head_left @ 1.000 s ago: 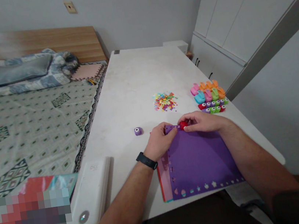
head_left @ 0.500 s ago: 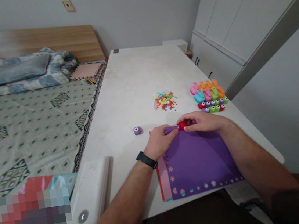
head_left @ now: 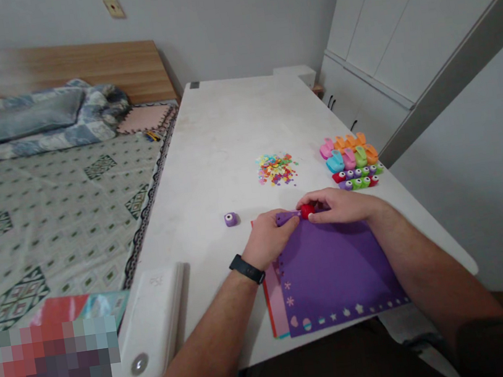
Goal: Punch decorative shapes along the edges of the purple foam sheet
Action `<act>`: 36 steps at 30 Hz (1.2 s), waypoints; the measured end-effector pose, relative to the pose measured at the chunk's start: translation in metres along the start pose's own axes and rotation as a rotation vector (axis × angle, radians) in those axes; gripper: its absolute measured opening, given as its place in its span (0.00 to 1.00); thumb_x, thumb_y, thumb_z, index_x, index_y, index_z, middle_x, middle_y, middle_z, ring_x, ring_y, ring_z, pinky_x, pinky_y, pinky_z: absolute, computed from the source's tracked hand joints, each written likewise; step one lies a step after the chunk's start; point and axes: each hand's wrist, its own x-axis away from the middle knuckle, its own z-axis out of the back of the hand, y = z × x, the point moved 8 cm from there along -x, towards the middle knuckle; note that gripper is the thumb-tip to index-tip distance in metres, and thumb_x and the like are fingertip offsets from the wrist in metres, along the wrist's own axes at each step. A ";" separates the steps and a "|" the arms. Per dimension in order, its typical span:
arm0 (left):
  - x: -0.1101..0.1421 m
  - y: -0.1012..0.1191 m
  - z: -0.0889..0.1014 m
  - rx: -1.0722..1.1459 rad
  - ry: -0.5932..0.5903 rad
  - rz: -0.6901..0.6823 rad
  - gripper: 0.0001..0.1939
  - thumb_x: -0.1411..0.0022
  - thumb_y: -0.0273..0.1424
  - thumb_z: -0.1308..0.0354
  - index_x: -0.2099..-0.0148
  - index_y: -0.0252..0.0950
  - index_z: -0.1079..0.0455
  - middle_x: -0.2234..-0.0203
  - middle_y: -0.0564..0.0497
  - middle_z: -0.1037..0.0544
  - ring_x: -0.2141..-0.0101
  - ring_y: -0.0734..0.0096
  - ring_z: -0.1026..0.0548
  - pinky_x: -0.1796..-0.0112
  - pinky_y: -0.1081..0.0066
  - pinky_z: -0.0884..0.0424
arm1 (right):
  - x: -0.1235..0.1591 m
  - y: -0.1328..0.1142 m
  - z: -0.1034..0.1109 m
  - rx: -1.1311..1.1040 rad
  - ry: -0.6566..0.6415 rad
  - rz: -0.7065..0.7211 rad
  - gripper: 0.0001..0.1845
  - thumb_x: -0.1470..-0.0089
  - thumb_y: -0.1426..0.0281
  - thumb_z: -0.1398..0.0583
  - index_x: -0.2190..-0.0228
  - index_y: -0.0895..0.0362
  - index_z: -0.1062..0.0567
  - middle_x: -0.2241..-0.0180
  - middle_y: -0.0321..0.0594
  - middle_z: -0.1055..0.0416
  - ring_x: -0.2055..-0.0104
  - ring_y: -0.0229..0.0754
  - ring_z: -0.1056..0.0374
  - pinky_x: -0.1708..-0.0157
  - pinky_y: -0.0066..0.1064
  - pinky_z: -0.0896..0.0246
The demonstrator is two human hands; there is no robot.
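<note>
My right hand [head_left: 340, 204] is closed round a small red paper punch [head_left: 308, 211], set at the far edge of a purple sheet of paper [head_left: 337, 267]. My left hand [head_left: 268, 235] pinches the far left part of that sheet, with its thumb beside the punch. Cut-out shapes, among them a heart, stars and flowers, run along the sheet's near and left edges. Beneath it, pink paper [head_left: 278, 309] and other coloured sheets stick out at the left. A small purple punch [head_left: 231, 219] stands on the table to the left of my left hand.
A heap of coloured paper bits [head_left: 276, 169] lies beyond my hands. Rows of colourful punches [head_left: 353, 161] stand at the right. A long white device [head_left: 158, 320] lies at the table's left edge, alongside the bed [head_left: 62, 209]. White cabinets [head_left: 378, 27] line the right.
</note>
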 end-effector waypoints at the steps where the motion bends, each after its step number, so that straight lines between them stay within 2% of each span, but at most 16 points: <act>1: 0.000 0.000 0.000 0.001 0.002 -0.001 0.20 0.37 0.46 0.41 0.56 0.36 0.19 0.69 0.49 0.17 0.72 0.68 0.24 0.74 0.72 0.35 | 0.000 0.000 0.000 0.003 -0.002 -0.001 0.22 0.41 0.63 0.38 0.46 0.55 0.25 0.57 0.40 0.23 0.60 0.42 0.29 0.58 0.32 0.35; 8: 0.000 -0.001 -0.001 0.007 -0.001 -0.011 0.20 0.36 0.46 0.42 0.56 0.36 0.20 0.69 0.49 0.17 0.71 0.68 0.24 0.74 0.72 0.35 | 0.000 -0.001 0.001 0.007 0.008 0.004 0.23 0.42 0.63 0.37 0.46 0.56 0.24 0.58 0.40 0.23 0.61 0.41 0.30 0.59 0.32 0.35; 15: 0.000 0.003 0.001 -0.019 0.006 -0.036 0.19 0.35 0.46 0.43 0.58 0.36 0.20 0.69 0.49 0.17 0.71 0.68 0.24 0.73 0.72 0.34 | -0.002 0.002 0.000 -0.020 -0.008 0.012 0.23 0.41 0.62 0.37 0.45 0.55 0.25 0.57 0.40 0.23 0.58 0.42 0.29 0.56 0.34 0.34; 26: 0.000 0.004 0.009 -0.011 0.049 -0.021 0.20 0.36 0.46 0.42 0.57 0.34 0.20 0.67 0.47 0.17 0.70 0.67 0.23 0.71 0.72 0.32 | -0.010 -0.012 0.011 0.081 0.029 -0.030 0.24 0.45 0.63 0.34 0.48 0.58 0.23 0.58 0.42 0.21 0.61 0.42 0.28 0.58 0.33 0.35; 36: 0.000 0.006 0.010 -0.064 0.055 -0.020 0.20 0.36 0.46 0.42 0.59 0.33 0.20 0.68 0.48 0.17 0.70 0.68 0.24 0.71 0.72 0.33 | -0.010 -0.001 0.005 -0.006 0.025 -0.028 0.18 0.45 0.65 0.35 0.53 0.57 0.22 0.61 0.40 0.22 0.62 0.41 0.29 0.60 0.31 0.35</act>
